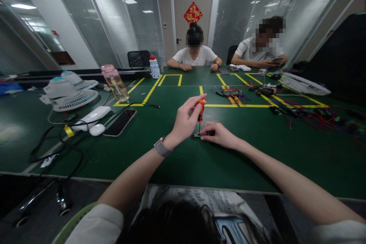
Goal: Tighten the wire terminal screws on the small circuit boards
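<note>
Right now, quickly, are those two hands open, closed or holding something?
Left hand: closed on the orange screwdriver, held roughly upright.
Right hand: closed, fingertips holding the small circuit board.

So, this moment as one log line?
left hand: holds orange-and-black screwdriver, near upright; right hand: holds small green circuit board; surface: green tabletop

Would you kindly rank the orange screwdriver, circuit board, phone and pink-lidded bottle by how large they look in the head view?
1. Pink-lidded bottle
2. Phone
3. Orange screwdriver and circuit board: both partly covered, so their order is unsure.
</note>
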The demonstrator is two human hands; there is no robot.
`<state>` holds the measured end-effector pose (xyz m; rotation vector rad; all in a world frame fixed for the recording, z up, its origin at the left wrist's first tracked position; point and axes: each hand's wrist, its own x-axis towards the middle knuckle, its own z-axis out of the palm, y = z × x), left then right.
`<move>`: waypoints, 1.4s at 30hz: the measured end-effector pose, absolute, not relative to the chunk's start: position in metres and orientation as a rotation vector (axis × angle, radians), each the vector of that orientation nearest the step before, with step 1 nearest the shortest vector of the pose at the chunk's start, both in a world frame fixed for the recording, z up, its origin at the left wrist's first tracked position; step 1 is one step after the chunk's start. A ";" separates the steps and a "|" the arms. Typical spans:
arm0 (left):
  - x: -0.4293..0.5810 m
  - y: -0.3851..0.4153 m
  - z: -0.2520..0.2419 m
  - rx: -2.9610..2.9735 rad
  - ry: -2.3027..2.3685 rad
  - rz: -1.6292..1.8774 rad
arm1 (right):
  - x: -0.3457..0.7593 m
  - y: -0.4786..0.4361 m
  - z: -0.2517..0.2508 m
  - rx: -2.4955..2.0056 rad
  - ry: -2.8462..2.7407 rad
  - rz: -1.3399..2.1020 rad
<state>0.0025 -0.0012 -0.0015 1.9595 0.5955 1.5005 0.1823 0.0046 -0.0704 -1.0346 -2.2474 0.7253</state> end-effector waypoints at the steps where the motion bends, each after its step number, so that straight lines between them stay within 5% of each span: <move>1: 0.003 -0.001 -0.002 1.932 0.582 1.491 | 0.182 0.005 -0.071 -1.035 -2.249 0.724; 9: 0.000 -0.003 0.001 2.057 0.799 1.703 | 0.183 0.005 -0.071 -1.045 -2.240 0.738; 17: 0.002 -0.002 0.001 1.831 0.559 1.476 | 0.182 0.006 -0.071 -1.049 -2.230 0.759; 42: 0.000 0.002 -0.001 1.967 0.664 1.561 | 0.182 0.007 -0.071 -1.110 -2.181 0.876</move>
